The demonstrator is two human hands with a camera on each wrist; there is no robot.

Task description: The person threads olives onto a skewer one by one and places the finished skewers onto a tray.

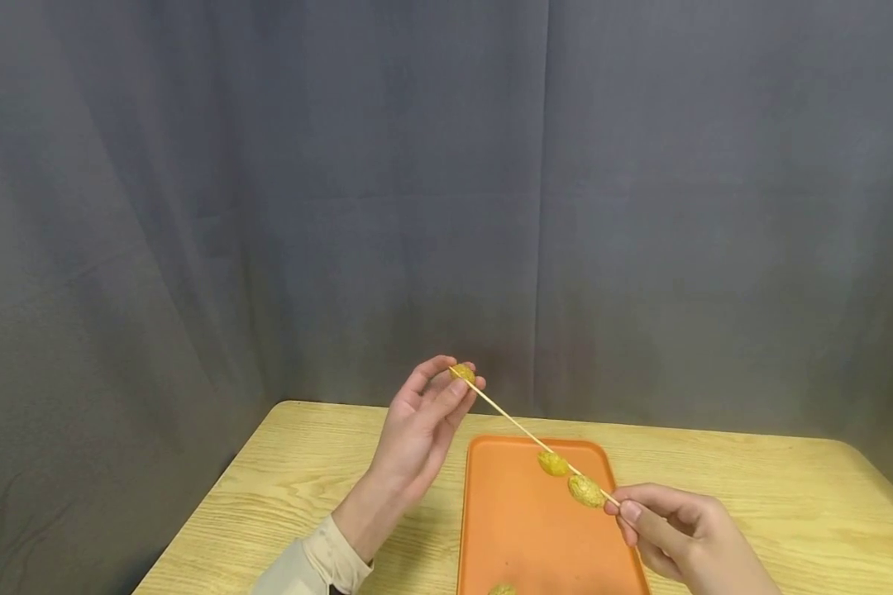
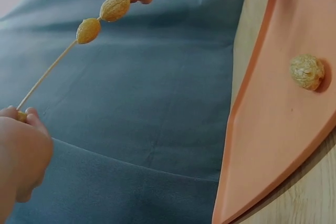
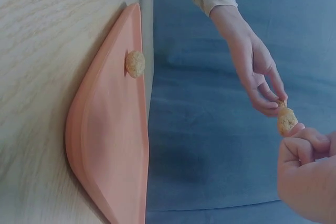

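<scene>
- The right hand (image 1: 677, 529) pinches the lower end of a thin wooden skewer (image 1: 517, 426), just beside two threaded yellow-brown nuggets (image 1: 571, 478).
- The left hand (image 1: 424, 417) pinches a third nugget (image 1: 462, 373) at the skewer's tip.
- All this hangs over the far edge of the orange plastic tray (image 1: 521, 529) on the wooden desk (image 1: 283, 487).
- A loose nugget (image 2: 307, 71) lies at the tray's near edge.

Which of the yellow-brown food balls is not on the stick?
The ball lying on the orange tray, at its near edge. The other three sit on the skewer: one at the left hand, two near the right hand.

Right hand (image 3: 310, 177) and left hand (image 3: 262, 85) pinch a ball (image 3: 287, 120).
</scene>
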